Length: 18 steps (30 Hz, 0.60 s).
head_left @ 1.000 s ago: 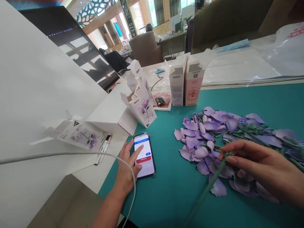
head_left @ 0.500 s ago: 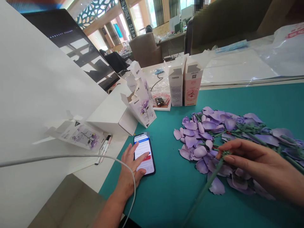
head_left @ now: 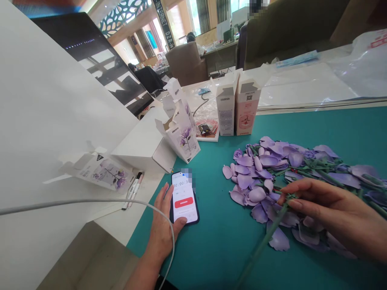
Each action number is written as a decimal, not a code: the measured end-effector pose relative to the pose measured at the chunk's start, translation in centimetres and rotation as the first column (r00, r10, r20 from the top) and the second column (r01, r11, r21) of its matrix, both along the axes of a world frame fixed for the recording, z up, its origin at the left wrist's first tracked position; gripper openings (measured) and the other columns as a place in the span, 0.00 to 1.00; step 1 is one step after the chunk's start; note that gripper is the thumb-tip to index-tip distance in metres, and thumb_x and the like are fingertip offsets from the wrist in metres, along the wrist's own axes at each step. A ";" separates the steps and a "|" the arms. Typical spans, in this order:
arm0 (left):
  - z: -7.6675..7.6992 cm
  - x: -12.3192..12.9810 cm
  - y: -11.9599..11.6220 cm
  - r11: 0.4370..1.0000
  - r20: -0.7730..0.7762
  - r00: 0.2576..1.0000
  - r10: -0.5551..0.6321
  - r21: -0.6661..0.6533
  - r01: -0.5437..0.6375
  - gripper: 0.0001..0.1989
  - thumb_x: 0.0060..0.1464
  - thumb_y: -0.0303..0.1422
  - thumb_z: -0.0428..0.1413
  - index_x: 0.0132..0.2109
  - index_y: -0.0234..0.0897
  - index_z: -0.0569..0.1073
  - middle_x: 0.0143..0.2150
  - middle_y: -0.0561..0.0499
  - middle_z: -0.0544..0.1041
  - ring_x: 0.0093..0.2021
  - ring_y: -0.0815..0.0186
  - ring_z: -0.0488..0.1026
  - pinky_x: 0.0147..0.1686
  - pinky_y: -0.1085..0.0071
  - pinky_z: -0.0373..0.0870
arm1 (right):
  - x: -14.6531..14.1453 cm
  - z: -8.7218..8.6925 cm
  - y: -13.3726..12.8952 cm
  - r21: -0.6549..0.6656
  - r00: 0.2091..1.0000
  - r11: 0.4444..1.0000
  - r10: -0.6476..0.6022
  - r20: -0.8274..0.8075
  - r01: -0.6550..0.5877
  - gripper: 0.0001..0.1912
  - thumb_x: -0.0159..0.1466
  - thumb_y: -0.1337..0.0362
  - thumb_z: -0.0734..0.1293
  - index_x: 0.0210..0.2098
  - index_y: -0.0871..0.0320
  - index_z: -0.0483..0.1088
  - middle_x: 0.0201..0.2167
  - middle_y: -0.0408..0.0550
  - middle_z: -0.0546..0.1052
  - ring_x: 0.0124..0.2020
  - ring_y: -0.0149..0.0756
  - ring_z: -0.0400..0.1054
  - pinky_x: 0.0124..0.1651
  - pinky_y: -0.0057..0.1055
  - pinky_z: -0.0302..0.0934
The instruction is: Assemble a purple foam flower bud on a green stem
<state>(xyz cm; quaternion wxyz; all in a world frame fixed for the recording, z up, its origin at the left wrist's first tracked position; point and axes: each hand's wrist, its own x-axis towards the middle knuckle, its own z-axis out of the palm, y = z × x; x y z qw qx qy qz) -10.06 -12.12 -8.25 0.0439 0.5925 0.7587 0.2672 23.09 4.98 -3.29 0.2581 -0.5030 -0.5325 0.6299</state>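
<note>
In the head view, my left hand lies at the left side of a phone, fingers stretched along its edge and thumb over the lower corner of the screen. The phone lies face up and shows timer digits and a red button. My right hand pinches the top of a green plastic flower stem between thumb and fingers. This stem slants down toward the near edge. Behind and under that hand spreads a pile of purple plastic petals, with more green stem pieces among them.
Opened flower boxes stand behind the phone, and two more cartons stand farther back. A white box and pens are on the left. A grey cable crosses over my left wrist. The green mat covers the table.
My left hand's fingers have drawn back from over the phone screen to its left edge. The screen now shows a timer. My right hand still holds the stem.
</note>
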 end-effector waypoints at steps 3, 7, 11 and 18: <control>-0.2 0.5 -0.2 1.000 -0.026 1.000 0.005 -0.004 -0.006 0.43 0.57 0.48 0.54 0.72 0.48 0.40 0.73 0.39 0.46 0.70 0.43 0.46 0.62 0.40 0.54 | -0.2 0.2 -0.1 -0.004 1.000 1.000 -0.005 -0.005 0.005 0.23 0.41 0.46 0.78 0.31 0.54 0.78 0.23 0.46 0.74 0.19 0.30 0.60 0.17 0.24 0.56; -0.5 1.3 -0.4 0.999 -0.060 0.998 0.008 -0.047 -0.011 0.50 0.53 0.46 0.59 0.72 0.47 0.36 0.73 0.37 0.44 0.70 0.40 0.48 0.61 0.39 0.55 | 0.0 -0.1 0.0 0.024 0.999 0.999 0.039 -0.026 -0.038 0.21 0.44 0.49 0.78 0.32 0.54 0.78 0.25 0.47 0.75 0.20 0.30 0.61 0.19 0.24 0.58; -0.9 2.7 -0.1 0.994 -0.097 0.990 0.102 -0.037 -0.106 0.52 0.50 0.45 0.62 0.71 0.49 0.38 0.72 0.36 0.47 0.67 0.38 0.54 0.58 0.37 0.59 | 0.3 -0.3 0.0 0.055 0.997 0.996 0.072 -0.038 -0.070 0.19 0.46 0.50 0.78 0.33 0.53 0.78 0.25 0.46 0.76 0.22 0.31 0.63 0.21 0.24 0.59; -1.0 4.3 1.1 0.975 -0.141 0.967 0.214 -0.031 -0.220 0.52 0.50 0.47 0.61 0.71 0.49 0.37 0.72 0.34 0.49 0.67 0.38 0.55 0.57 0.34 0.57 | -0.3 0.5 -0.5 0.083 0.996 0.995 0.068 -0.050 -0.063 0.20 0.46 0.48 0.77 0.32 0.55 0.78 0.26 0.49 0.77 0.25 0.35 0.68 0.22 0.25 0.61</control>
